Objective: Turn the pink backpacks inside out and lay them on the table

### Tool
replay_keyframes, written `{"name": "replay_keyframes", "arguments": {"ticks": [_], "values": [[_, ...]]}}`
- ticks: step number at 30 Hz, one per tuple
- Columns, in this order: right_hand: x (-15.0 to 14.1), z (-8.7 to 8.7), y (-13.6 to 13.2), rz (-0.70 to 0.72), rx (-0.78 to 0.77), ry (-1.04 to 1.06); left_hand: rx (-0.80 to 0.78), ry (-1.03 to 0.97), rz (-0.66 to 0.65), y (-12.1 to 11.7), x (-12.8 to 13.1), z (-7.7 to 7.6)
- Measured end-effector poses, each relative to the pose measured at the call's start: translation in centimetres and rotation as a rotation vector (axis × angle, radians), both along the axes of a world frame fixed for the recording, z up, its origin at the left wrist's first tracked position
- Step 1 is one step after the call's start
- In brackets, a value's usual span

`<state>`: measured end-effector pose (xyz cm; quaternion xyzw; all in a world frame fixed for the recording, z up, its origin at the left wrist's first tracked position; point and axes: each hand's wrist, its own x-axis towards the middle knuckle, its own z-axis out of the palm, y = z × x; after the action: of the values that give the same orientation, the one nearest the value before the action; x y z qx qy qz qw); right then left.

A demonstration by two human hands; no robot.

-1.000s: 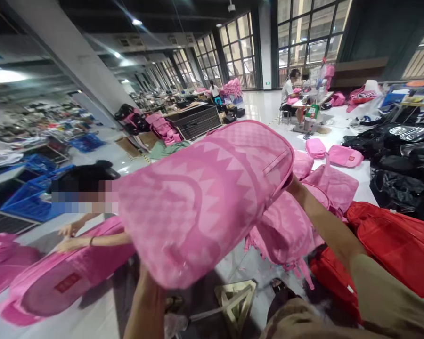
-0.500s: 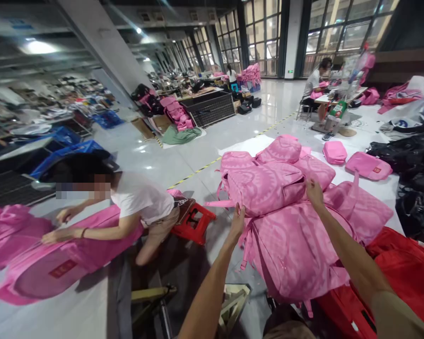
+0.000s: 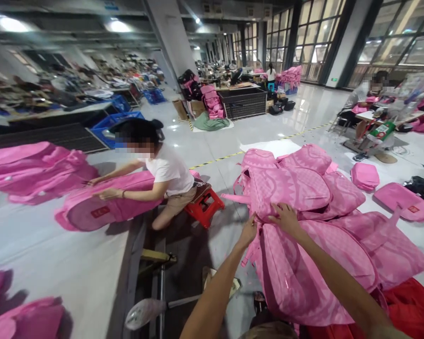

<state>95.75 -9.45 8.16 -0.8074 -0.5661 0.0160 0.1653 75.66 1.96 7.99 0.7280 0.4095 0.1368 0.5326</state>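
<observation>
The pink fabric backpack with a jagged print (image 3: pixel 293 186) lay atop piled pink fabric bags (image 3: pixel 293 282); the left hand (image 3: pixel 248 230) pinched its near corner, the right hand (image 3: pixel 287 220) rested loosely spread on it. It looked light, soft, best gripped by its edges.

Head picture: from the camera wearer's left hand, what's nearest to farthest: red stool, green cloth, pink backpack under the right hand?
1. Pink backpack: touching the left hand.
2. Red stool: leftward, by a seated person.
3. Green cloth: far back, left.
</observation>
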Motion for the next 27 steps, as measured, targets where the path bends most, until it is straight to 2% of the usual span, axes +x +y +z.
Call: {"name": "replay_keyframes", "arguments": {"ticks": [3,5,8,11,13,15,19,21,23,27], "values": [[0.7,0.0,-0.3,0.009,-0.020,-0.015,-0.002,-0.011,-0.071,-2.4,-0.8,-0.2],[0.9,0.7,0.9,-0.014,-0.023,-0.031,0.007,-0.015,-0.081,-3.6,-0.6,0.1],[0.4,1.9,4.8,-0.080,0.099,-0.034,0.019,0.018,0.006,-4.8,-0.6,0.8],[-0.7,2.5,9.1,-0.169,0.168,-0.004,0.020,0.049,0.094,-6.1,-2.2,1.2],[-1.8,2.2,10.8,-0.220,0.123,0.006,0.008,0.045,0.118,-7.3,-4.4,0.9],[-3.2,1.5,11.1,-0.226,0.081,0.002,-0.023,0.009,0.134,-8.9,-7.3,0.0],[-6.2,0.1,9.1,-0.181,0.057,-0.035,-0.123,-0.052,0.182,-12.5,-13.3,-2.8],[-7.0,0.0,8.1,-0.170,0.040,-0.059,-0.170,-0.029,0.206,-14.3,-15.8,-4.0],[-7.3,0.7,7.6,-0.182,0.018,-0.079,-0.209,-0.010,0.214,-15.7,-18.1,-4.8],[-8.4,3.8,7.0,-0.224,-0.037,-0.097,-0.239,-0.131,0.201,-18.1,-24.0,-5.1]]}}
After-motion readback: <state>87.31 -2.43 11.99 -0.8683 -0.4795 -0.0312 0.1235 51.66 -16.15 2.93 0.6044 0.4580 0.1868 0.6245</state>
